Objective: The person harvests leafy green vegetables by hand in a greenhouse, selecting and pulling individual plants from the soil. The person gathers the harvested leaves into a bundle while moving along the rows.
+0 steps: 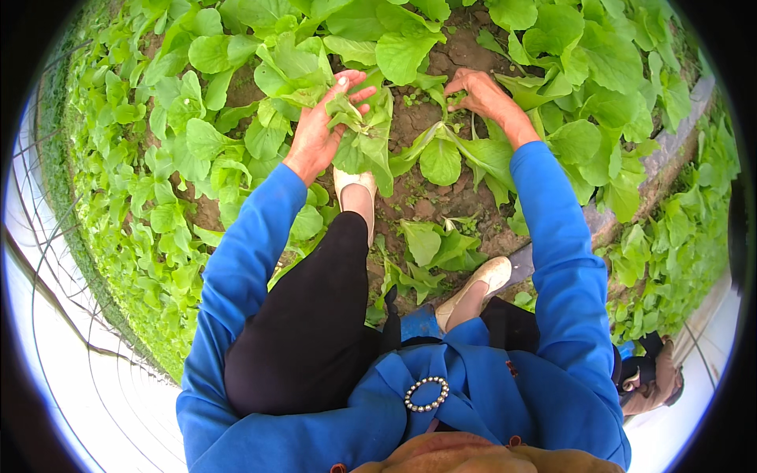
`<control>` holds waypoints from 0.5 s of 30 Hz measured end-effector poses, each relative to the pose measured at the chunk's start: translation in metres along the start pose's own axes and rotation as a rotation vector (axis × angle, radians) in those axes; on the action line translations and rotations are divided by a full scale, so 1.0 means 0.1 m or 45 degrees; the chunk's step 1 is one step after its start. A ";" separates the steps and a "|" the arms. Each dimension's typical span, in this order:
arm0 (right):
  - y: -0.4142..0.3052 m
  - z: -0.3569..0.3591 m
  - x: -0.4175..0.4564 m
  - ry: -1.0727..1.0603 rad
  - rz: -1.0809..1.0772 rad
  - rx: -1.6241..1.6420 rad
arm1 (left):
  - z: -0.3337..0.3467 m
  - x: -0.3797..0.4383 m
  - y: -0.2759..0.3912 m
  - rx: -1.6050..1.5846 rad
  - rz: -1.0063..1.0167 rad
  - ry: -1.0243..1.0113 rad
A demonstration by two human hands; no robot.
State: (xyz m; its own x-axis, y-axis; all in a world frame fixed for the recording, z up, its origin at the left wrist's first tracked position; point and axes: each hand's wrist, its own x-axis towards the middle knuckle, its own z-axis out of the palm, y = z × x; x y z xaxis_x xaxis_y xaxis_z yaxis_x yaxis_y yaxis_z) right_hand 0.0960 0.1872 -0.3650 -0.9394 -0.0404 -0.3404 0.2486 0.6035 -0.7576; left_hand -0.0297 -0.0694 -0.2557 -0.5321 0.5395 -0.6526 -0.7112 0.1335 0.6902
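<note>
My left hand [322,127] holds a loose bunch of leafy greens [361,139], some of them limp, between its thumb and fingers. The fingertips spread past the bunch, over the bed of leafy plants. Low over the soil on the right is my right hand [488,100], its thumb and fingers bent around small green weeds [417,97] and leaf bases; whether it pinches a stem is hidden. Just below this hand, a low leafy plant [440,159] spreads from the ground. Pulled-looking leafy greens [443,248] lie on the soil between my feet.
Dense leafy plants [201,142] fill the bed ahead and to the left. My pale shoes [355,180] stand among them. Grey plastic film [674,151] edges the bed at right, with another planted row beyond. Part of another person [650,378] shows at lower right. Curved greenhouse ribs [71,284] stand at left.
</note>
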 end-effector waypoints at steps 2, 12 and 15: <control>0.04 0.14 0.00 0.121 0.093 0.180 | -0.01 -0.01 -0.01 0.007 0.002 0.002; 0.08 -0.08 -0.07 0.071 0.169 -0.035 | 0.00 -0.03 -0.02 0.017 -0.005 0.025; 0.01 0.03 -0.17 0.178 -0.016 -0.208 | 0.00 -0.03 -0.02 0.016 -0.007 0.035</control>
State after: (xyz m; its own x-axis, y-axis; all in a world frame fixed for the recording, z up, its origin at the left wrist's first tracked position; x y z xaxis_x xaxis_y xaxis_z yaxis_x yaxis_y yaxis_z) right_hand 0.1130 0.1859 -0.3613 -0.9686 0.0550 -0.2425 0.2057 0.7251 -0.6572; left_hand -0.0263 -0.0712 -0.2548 -0.5404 0.5156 -0.6649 -0.7087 0.1470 0.6900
